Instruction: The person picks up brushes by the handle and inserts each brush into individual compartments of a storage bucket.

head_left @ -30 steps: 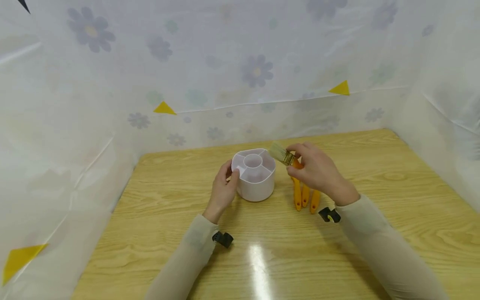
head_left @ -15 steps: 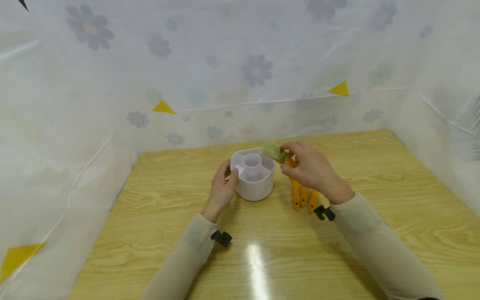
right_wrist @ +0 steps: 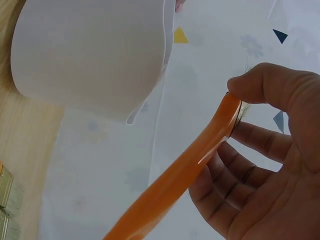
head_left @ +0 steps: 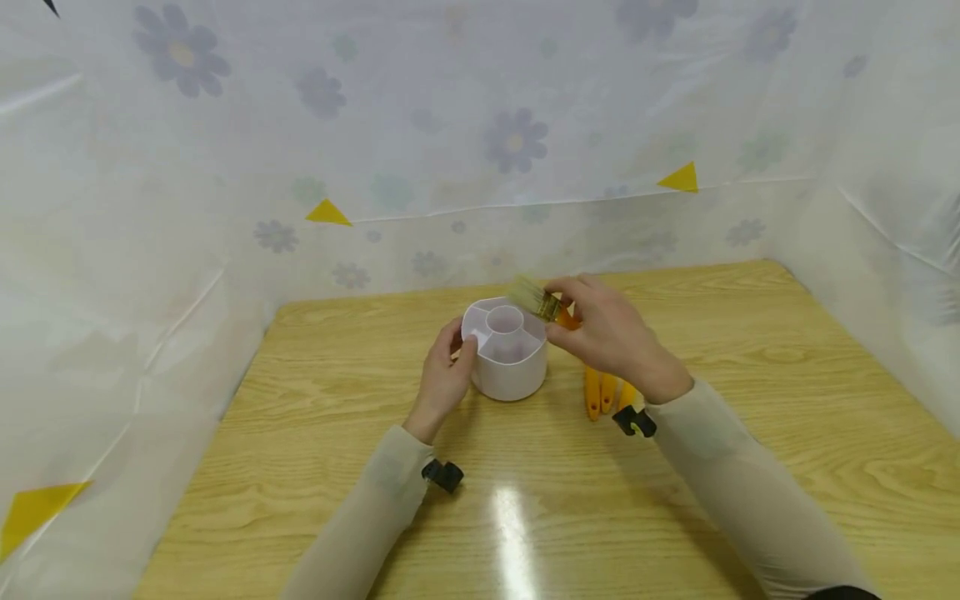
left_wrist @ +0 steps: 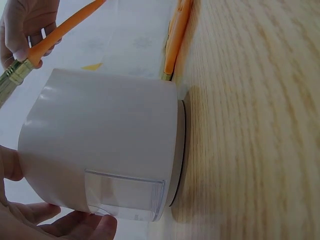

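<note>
A white round holder (head_left: 512,379) with a wavy rim, a central ring and dividers stands upright on the table. My left hand (head_left: 441,385) grips its left side, thumb at the rim; in the left wrist view the fingers reach a clear window (left_wrist: 125,196) in the wall. Between thumb and fingers my right hand (head_left: 611,333) pinches a paintbrush (head_left: 550,307) near its metal ferrule. Its pale bristles point up and left over the holder's right rear rim, while the orange handle (right_wrist: 175,172) slants downward in the right wrist view. Whether brush and rim touch, I cannot tell.
Several more orange-handled brushes (head_left: 593,393) lie on the wooden table (head_left: 337,467) under my right hand, right of the holder. Flowered white sheeting (head_left: 420,167) with yellow triangles encloses the back and sides. A small black camera sits at each wrist.
My right hand has moved left with the paintbrush, bringing the bristles from beside the holder to above its rim. The left hand and holder have stayed put.
</note>
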A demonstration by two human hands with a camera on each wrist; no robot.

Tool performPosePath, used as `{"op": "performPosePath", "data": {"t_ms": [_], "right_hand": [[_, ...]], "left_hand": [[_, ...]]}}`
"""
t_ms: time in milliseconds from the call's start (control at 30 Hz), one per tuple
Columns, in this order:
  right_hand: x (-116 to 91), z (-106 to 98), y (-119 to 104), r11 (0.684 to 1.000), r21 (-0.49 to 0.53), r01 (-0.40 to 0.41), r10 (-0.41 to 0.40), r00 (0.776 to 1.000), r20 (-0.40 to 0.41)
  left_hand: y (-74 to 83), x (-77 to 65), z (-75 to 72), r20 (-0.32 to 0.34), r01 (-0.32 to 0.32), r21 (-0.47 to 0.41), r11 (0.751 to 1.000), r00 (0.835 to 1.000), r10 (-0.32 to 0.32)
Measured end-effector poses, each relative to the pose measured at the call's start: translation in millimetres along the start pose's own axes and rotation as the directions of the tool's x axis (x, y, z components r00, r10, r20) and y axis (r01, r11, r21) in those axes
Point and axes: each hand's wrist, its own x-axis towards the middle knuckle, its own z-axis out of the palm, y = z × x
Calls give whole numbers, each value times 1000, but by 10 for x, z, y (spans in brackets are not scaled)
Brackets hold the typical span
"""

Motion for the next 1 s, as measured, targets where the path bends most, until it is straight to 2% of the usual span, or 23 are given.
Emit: {"op": "performPosePath", "data": {"t_ms": [400,633,1000], "right_hand": [[72,-1,-142,997,39,74,-72,996,-48],[84,14,-184,993,66,102,-98,993,-72],[107,18,-231,988,78,130,-123,989,-83]], "left_hand": [[10,1,-22,2,-7,-27,1000,1000,7],[388,-132,-72,15,6,-6,1000,1000,-6],[399,-133,-73,18,-2,-69,998,1000,3]]}}
